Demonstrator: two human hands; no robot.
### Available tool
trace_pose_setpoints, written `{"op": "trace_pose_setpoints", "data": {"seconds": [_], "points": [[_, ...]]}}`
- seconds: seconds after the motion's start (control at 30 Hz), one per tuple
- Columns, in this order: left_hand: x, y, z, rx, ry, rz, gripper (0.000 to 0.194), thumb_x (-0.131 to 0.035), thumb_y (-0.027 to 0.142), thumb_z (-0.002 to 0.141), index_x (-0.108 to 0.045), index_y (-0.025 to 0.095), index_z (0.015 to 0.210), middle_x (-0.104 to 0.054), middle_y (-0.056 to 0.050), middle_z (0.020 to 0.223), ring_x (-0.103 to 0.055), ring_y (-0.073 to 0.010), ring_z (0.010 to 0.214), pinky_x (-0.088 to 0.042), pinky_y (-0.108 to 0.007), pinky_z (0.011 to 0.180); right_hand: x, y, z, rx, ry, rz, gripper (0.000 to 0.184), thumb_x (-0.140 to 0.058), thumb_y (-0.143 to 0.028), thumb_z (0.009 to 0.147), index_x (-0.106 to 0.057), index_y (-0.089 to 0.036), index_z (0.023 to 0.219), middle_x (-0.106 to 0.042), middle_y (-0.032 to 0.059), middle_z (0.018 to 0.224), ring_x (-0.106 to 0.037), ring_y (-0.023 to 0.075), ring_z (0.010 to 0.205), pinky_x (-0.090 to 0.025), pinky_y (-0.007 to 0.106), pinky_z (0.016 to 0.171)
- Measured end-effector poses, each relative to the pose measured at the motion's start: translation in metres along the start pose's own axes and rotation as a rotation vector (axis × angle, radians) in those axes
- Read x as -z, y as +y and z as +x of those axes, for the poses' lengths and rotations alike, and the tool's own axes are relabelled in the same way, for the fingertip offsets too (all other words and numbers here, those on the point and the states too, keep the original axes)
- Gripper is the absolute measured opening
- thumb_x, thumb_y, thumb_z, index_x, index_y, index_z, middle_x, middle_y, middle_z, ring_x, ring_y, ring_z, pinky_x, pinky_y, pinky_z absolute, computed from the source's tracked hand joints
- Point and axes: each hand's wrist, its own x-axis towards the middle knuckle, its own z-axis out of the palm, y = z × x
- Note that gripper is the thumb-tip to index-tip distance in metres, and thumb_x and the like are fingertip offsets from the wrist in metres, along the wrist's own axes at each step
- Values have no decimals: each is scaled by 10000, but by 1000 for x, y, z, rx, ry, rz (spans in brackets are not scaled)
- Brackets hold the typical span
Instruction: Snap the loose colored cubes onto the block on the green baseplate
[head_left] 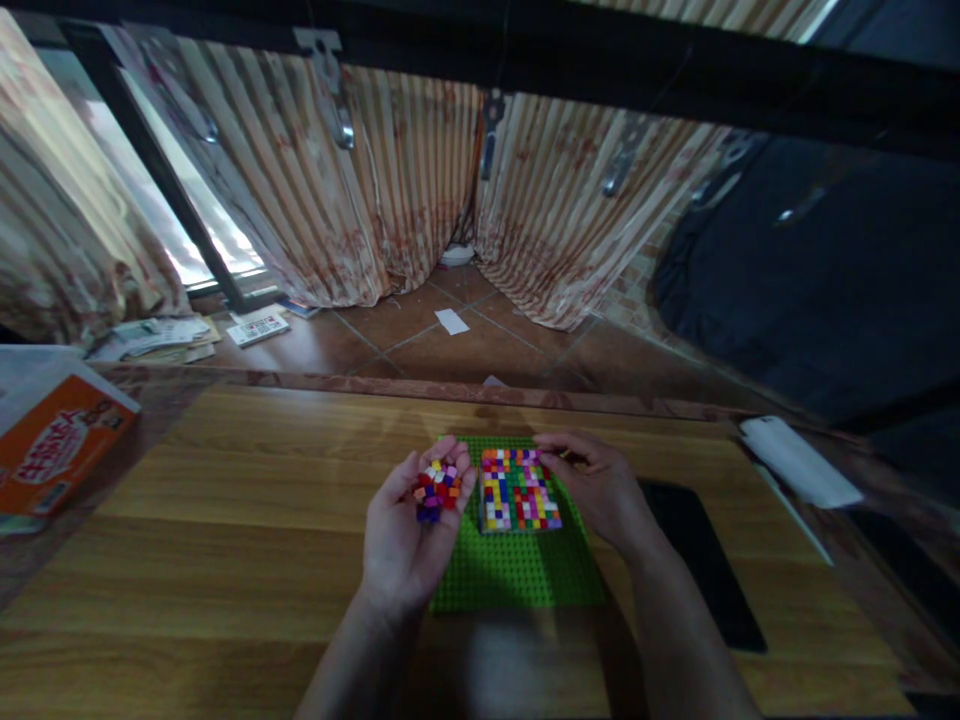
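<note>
My left hand (411,545) is turned palm up and cupped around a heap of small toy bricks (438,488) in red, orange, purple, pink, white and yellow. To its right lies a green studded baseplate (517,575). A square block of many-coloured bricks (520,492) stands on the upper part of that plate. At the block's upper right corner, my right hand (592,485) pinches with thumb and forefinger around a small pinkish brick (537,455); the fingertips partly cover it. The baseplate's right upper side is partly behind this hand.
Both hands are over a wooden table (225,520). A black flat tablet-like object (705,565) lies to the right, with a white object (799,460) beyond it. An orange and white box (60,430) stands at the left. Papers (161,338) lie behind the table, near striped curtains (420,180).
</note>
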Motion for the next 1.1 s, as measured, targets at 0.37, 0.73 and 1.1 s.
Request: {"op": "trace_pose_setpoints", "data": {"seconds": [0.37, 0.73, 1.1], "points": [[-1, 1, -2, 16, 11, -5, 314, -485, 182, 906, -682, 27, 1096, -710, -185, 914, -703, -206, 821, -604, -303, 751, 7, -6, 5, 35, -89, -32, 510, -601, -230, 838, -557, -271, 1345, -686, -3, 887, -660, 164, 873, -501, 403, 917], [0, -1, -3, 11, -3, 13, 290, -490, 201, 917, -684, 1, 998, -700, -200, 916, -695, -204, 818, -599, -305, 771, 11, -6, 10, 13, -178, 52, 642, -617, -209, 811, -445, -273, 1426, -683, -7, 890, -649, 152, 860, -501, 405, 923], [2, -2, -5, 42, -77, -1, 369, -507, 302, 924, -673, 29, 1108, -709, -199, 975, -701, -220, 879, -587, -318, 811, 11, 0, 9, -51, -166, 132, 626, -678, -248, 778, -485, -249, 1374, -694, -4, 871, -669, 171, 840, -527, 441, 901]]}}
